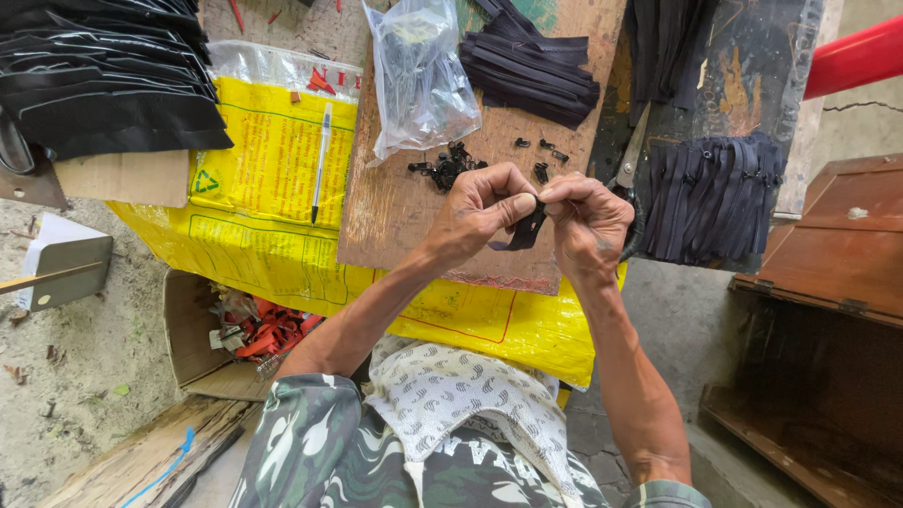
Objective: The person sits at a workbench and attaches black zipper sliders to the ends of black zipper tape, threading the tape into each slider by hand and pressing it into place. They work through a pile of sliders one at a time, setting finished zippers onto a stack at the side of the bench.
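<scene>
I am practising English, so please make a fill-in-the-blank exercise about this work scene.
1. Both hands, left hand and right hand, pinch a short black ____ strip.
2. A pen lies on the ____ sack.
3. Small black sliders lie beside a clear ____ bag.

Missing words: zipper; yellow; plastic

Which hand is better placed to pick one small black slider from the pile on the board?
Probably the left hand: the slider pile lies just beyond its knuckles, while the right hand is further.
</scene>
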